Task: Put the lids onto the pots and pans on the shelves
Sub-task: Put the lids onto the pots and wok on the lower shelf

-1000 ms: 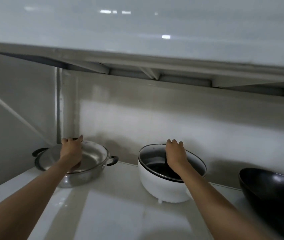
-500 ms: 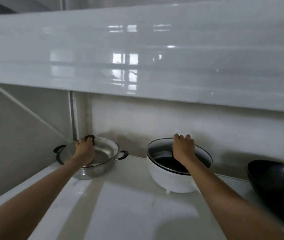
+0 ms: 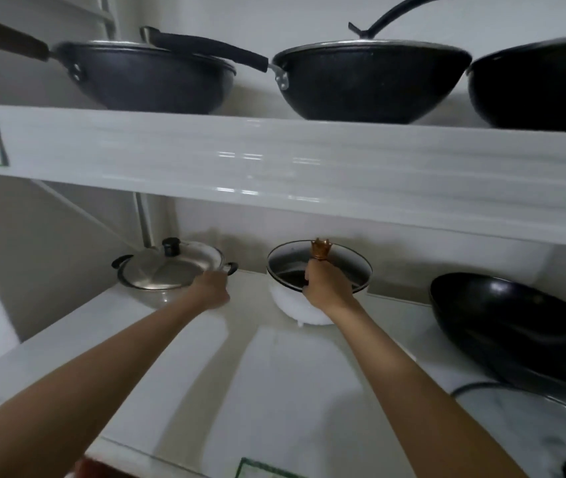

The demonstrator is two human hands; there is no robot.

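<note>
On the lower shelf point(image 3: 274, 391) a steel pot point(image 3: 150, 293) stands at the back left with its steel lid point(image 3: 167, 267) on it; the lid's black knob point(image 3: 171, 246) is bare. My left hand point(image 3: 211, 288) is at the lid's right rim, beside the pot's black side handle, its fingers blurred. To the right, a white pot point(image 3: 292, 308) carries a glass lid point(image 3: 347, 267) that lies slightly tilted on its rim. My right hand point(image 3: 324, 288) is curled at the base of the lid's copper knob point(image 3: 321, 248).
An uncovered black wok point(image 3: 516, 326) sits on the lower shelf at the right, with a glass lid point(image 3: 533, 412) in front of it. The upper shelf point(image 3: 274, 160) hangs low over the pots and holds three black woks point(image 3: 371, 84) with long handles.
My left hand has let go of the black knob and slid to the steel lid's right rim. My right hand has dropped lower on the copper knob. The view has tilted up to the upper shelf.
</note>
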